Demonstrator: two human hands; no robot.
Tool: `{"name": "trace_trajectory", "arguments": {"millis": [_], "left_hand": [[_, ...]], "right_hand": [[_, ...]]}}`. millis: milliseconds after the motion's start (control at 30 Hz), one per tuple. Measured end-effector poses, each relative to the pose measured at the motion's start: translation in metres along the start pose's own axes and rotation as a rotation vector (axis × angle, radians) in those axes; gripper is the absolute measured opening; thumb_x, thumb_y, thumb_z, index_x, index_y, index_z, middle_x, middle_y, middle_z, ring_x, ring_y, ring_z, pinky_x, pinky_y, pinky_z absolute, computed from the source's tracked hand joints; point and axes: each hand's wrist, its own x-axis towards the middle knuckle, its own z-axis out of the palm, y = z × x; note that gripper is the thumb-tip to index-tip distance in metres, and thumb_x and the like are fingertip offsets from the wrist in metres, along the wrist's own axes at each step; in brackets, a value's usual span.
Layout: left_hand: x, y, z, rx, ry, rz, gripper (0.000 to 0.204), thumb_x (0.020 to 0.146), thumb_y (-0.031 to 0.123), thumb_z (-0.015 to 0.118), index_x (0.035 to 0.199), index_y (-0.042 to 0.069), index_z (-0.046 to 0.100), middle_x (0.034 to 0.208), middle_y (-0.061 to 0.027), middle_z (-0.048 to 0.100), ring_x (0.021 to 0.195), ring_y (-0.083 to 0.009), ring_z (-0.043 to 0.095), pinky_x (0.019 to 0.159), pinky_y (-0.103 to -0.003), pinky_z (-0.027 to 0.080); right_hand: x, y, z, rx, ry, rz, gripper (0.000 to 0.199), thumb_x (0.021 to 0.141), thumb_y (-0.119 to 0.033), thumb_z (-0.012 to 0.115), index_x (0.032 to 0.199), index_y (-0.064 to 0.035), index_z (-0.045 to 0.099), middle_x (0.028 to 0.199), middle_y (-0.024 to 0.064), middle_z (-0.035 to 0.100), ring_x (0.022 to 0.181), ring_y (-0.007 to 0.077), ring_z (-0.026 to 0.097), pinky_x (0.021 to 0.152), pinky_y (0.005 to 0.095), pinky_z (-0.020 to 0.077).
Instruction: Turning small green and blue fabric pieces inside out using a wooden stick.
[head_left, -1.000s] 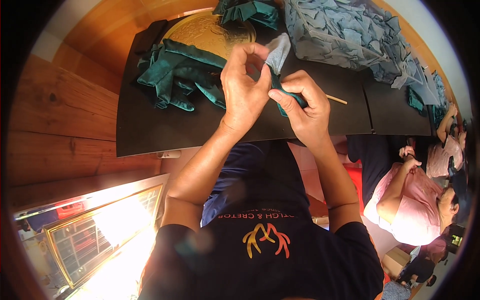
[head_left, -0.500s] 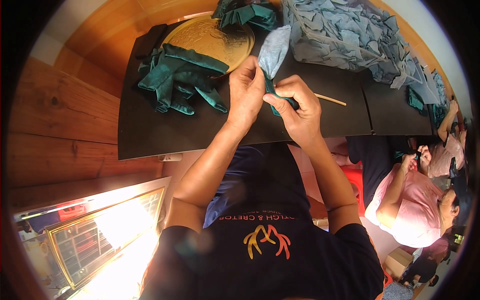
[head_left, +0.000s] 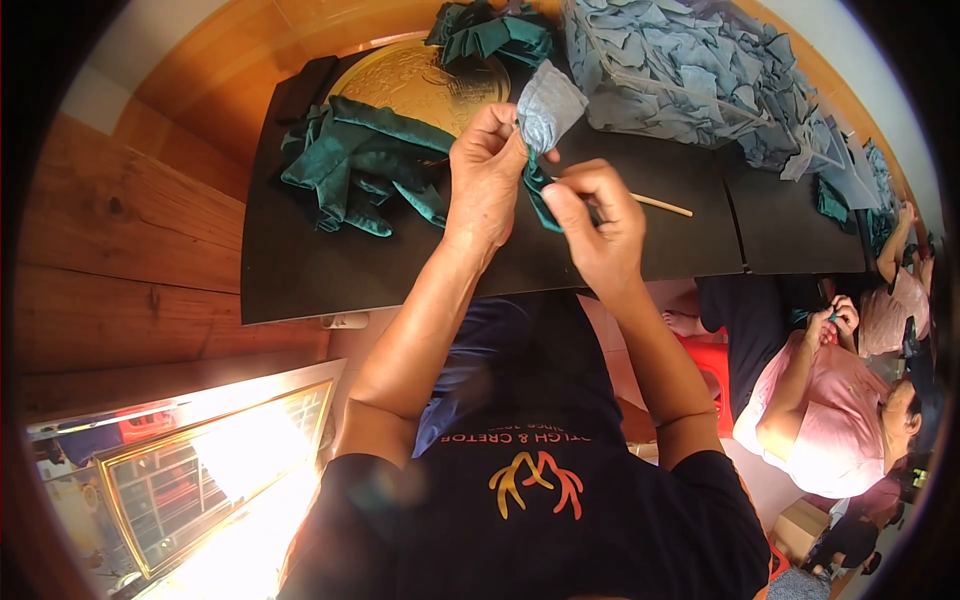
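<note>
Between my hands is a fabric piece (head_left: 551, 106), its wide pale grey-blue end standing up and a narrow dark green, velvet-like tail hanging below. My left hand (head_left: 485, 178) pinches it where the grey part meets the green. Lower and to the right, my right hand (head_left: 602, 215) has thumb and forefinger closed at the green tail. A thin wooden stick (head_left: 662, 205) shows beyond the right hand; its other end is hidden behind that hand. Left of my left hand lies a heap of green velvet pieces (head_left: 345, 165), partly over a round gold tray (head_left: 400, 85).
A clear bin (head_left: 660, 130) full of grey-blue fabric pieces stands at the back right of the black table (head_left: 330, 275). More green pieces (head_left: 495, 35) lie at the back. A person in pink (head_left: 815, 410) works at the right, near a red stool (head_left: 708, 365).
The grey end now looks wider and shorter, leaning right. My right hand has shifted slightly down and right, baring more green tail; my left hand has moved slightly left.
</note>
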Motion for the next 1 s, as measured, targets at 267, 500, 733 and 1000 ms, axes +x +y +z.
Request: {"name": "trace_trajectory", "arguments": {"millis": [267,500,733,1000], "left_hand": [[-0.01,0.001,-0.001,0.387,0.001,0.209,0.013,0.087,-0.006,0.059,0.092,0.003,0.05,0.087,-0.0002,0.059,0.082,-0.0059,0.055,0.072,-0.021,0.046],[-0.016,0.007,0.008,0.425,0.061,0.209,0.019,0.086,-0.009,0.058,0.101,0.002,0.054,0.091,-0.0003,0.057,0.087,-0.0071,0.056,0.079,-0.022,0.046],[-0.018,0.003,-0.002,0.516,0.124,0.271,0.016,0.085,-0.007,0.061,0.096,0.002,0.055,0.092,-0.0007,0.057,0.089,-0.0074,0.054,0.082,-0.023,0.045],[-0.01,0.003,-0.005,0.488,0.06,0.362,0.022,0.082,-0.013,0.057,0.093,0.005,0.048,0.1,-0.0044,0.056,0.091,-0.0095,0.055,0.084,-0.025,0.046]], "right_hand": [[0.021,0.005,0.005,-0.088,0.187,-0.155,0.018,0.083,-0.006,0.072,0.097,-0.0004,0.062,0.094,0.0072,0.06,0.072,0.0109,0.057,0.06,0.023,0.046],[0.017,0.012,0.011,-0.073,0.222,-0.101,0.018,0.083,-0.006,0.072,0.096,0.0002,0.061,0.09,0.0082,0.061,0.07,0.0116,0.059,0.057,0.0238,0.0465],[0.025,0.001,0.009,-0.316,0.091,-0.325,0.012,0.085,-0.004,0.066,0.089,-0.0012,0.055,0.081,0.0108,0.057,0.064,0.0213,0.058,0.055,0.0316,0.0459],[0.023,0.008,0.005,-0.209,-0.058,-0.288,0.013,0.086,-0.005,0.066,0.089,-0.0016,0.054,0.081,0.0115,0.054,0.063,0.0226,0.055,0.053,0.0322,0.0438]]}}
